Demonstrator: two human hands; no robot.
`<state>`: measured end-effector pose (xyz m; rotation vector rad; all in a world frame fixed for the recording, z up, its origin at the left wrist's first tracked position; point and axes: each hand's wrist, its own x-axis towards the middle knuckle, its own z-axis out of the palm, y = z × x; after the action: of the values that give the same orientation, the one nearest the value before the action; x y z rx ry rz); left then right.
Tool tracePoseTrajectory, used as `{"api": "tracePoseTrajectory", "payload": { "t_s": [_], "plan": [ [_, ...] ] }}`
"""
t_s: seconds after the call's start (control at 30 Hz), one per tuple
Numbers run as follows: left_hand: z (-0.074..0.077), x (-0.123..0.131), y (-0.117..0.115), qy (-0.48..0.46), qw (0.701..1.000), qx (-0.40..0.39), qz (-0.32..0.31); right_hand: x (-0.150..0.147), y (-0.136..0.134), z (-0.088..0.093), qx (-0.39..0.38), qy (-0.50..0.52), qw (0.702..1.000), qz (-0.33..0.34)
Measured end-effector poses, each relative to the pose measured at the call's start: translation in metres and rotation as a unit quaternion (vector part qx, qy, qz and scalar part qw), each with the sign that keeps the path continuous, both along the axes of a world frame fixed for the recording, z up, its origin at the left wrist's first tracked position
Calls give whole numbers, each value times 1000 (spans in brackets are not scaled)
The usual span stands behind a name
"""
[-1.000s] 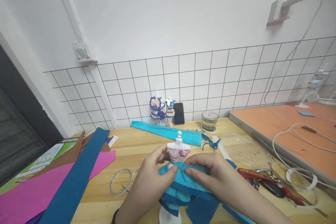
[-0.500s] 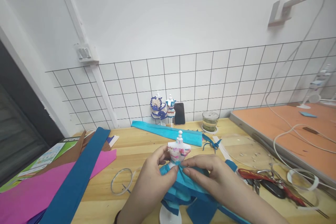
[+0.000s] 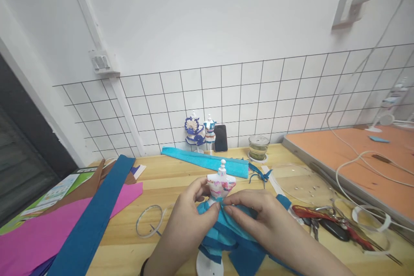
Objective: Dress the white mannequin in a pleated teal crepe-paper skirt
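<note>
with the small dress form (image 3: 221, 184) taken as the clock's centre and 12 o'clock pointing at the wall, both hands are closed at its waist. the form stands upright on a round white base (image 3: 209, 264), its bust white with pink and red marks.

left hand (image 3: 192, 213), at 8 o'clock: the fingers curl behind the form while the thumb presses the front waist of the blue skirt (image 3: 217, 241); the form and the gathered waist lie between them, with little spread. a dark band (image 3: 144, 266) circles the wrist.

right hand (image 3: 260, 213), at 4 o'clock: thumb and forefinger meet almost tip to tip in a narrow pinch on the skirt's waist, just beside the left thumb. the other fingers are folded in, partly hidden.

surroundings: at 12 o'clock lies a bright cyan strip (image 3: 203, 161); beyond it stand two decorated forms (image 3: 195, 133) and a phone (image 3: 221, 139). a glass cup (image 3: 258, 148) is at 1 o'clock, keys (image 3: 315, 227) with a red strap (image 3: 308, 212) between 3 and 4, a clear ring (image 3: 137, 225) near 8, and a dark blue strip (image 3: 93, 220) across a pink sheet (image 3: 42, 224) at 9.
</note>
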<state>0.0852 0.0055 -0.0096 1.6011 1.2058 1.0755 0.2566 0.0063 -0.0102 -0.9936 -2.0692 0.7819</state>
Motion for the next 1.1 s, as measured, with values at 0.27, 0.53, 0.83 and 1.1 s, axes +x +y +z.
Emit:
{"api": "tracePoseTrajectory", "payload": {
  "t_s": [0.27,0.53,0.83,1.1],
  "plan": [
    [1,0,-1,10,1000,10,3,-1,0,1,-5,3,1000,-1],
    [-1,0,-2,19,1000,1,10,-2,5,-5,-68,17,994,-81],
    [-3,0,-4,33,999,-1,8,-2,12,-13,-124,52,987,-86],
    [2,4,-4,41,999,1,8,-5,7,-8,-127,43,985,-107]
  ]
}}
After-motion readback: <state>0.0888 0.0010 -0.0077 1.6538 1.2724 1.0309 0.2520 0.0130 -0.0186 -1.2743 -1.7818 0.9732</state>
